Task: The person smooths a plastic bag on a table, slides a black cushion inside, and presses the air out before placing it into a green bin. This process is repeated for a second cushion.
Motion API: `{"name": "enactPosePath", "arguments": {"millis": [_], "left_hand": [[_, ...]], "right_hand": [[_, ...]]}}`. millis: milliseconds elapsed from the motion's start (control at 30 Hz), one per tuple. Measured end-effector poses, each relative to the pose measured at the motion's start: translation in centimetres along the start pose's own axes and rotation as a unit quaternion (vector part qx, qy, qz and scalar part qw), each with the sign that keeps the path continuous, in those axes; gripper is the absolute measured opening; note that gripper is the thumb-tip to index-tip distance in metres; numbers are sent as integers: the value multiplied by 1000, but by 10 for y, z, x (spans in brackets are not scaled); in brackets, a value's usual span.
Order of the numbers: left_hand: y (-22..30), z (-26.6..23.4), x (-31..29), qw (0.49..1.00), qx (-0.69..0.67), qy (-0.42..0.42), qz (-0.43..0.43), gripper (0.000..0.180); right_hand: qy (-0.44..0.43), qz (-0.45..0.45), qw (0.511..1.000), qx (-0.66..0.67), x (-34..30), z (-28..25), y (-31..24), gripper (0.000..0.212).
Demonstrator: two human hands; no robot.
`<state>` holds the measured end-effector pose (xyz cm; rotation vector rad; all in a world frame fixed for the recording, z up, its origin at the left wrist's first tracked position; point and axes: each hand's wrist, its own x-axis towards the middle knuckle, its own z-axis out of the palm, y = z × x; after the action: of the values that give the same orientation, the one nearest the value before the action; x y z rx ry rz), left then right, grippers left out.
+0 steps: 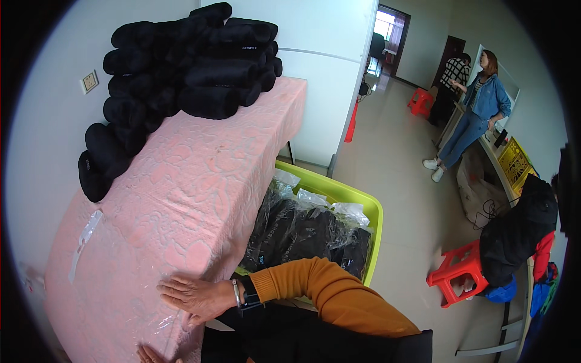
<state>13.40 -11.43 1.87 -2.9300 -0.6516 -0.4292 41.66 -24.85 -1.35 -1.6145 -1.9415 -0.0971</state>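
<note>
Two hands work at our bench [200, 172], draped in embossed pink plush. Our right grip [196, 297] lies palm down, fingers extended and clamped on nothing, over glossy clear plastic film [162, 322] at the bench's near end. Our left grip [150, 355] is cut off; we cannot tell its state. Plump black cylindrical cushions [209, 101] pile on the bench's far end. Beside the bench, a lime-green tub [376, 239] holds black goods in clear bags [311, 231].

A small workshop: piled black rolls [209, 101], bagged goods [311, 233] in a tub [377, 224] (lime-green).
</note>
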Motion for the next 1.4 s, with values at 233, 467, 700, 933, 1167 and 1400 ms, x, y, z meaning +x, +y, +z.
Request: {"name": "enactPosePath", "arguments": {"millis": [233, 467, 700, 933, 1167, 1400], "left_hand": [[-6, 9, -7, 997, 78, 14, -12, 81], [27, 1, 14, 993, 105, 11, -44, 82], [29, 7, 15, 999, -46, -26, -8, 96], [36, -10, 21, 998, -30, -36, -50, 99], [33, -7, 12, 999, -13, -16, -40, 100], [36, -7, 11, 999, -16, -18, -45, 101]], "right_hand": [[16, 38, 999, -26, 2, 3, -8, 93], [-11, -59, 995, 77, 22, 12, -39, 85], [46, -13, 993, 107, 26, -1, -38, 77], [3, 58, 997, -59, 13, -20, -16, 75], [16, 61, 996, -65, 11, -19, -14, 72], [-39, 4, 999, 8, 26, -12, -27, 75]]}}
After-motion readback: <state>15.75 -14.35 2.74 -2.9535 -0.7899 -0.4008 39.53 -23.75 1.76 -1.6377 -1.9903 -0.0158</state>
